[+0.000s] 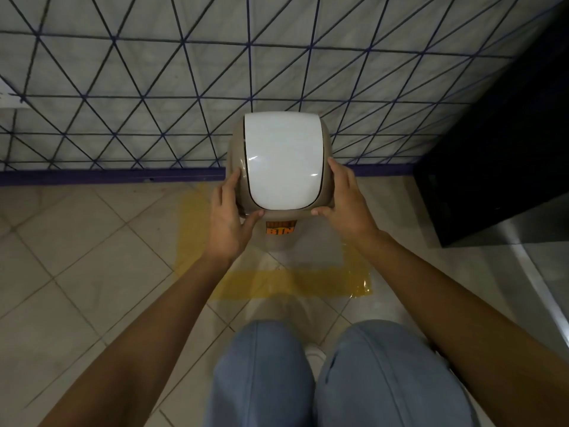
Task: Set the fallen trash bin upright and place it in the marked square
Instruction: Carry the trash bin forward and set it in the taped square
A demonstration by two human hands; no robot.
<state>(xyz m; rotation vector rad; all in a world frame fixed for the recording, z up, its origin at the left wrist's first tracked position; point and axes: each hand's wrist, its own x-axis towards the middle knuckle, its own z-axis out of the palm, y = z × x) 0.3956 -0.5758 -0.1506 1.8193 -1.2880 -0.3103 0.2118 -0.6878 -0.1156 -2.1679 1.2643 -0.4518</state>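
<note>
The trash bin [281, 161] stands upright below me, seen from above: a beige domed top with a white swing lid and an orange "BIN" label on its white body. My left hand [229, 217] grips the lid's left edge and my right hand [345, 201] grips its right edge. The bin's base lies inside the square of yellow tape [289, 282] on the floor, against the wall. I cannot tell whether the base touches the floor.
A tiled wall [154, 87] with dark triangular lines and a purple skirting runs right behind the bin. A black cabinet [498, 155] stands close on the right. Beige floor tiles [77, 257] spread to the left. My knees in blue jeans [338, 380] are at the bottom.
</note>
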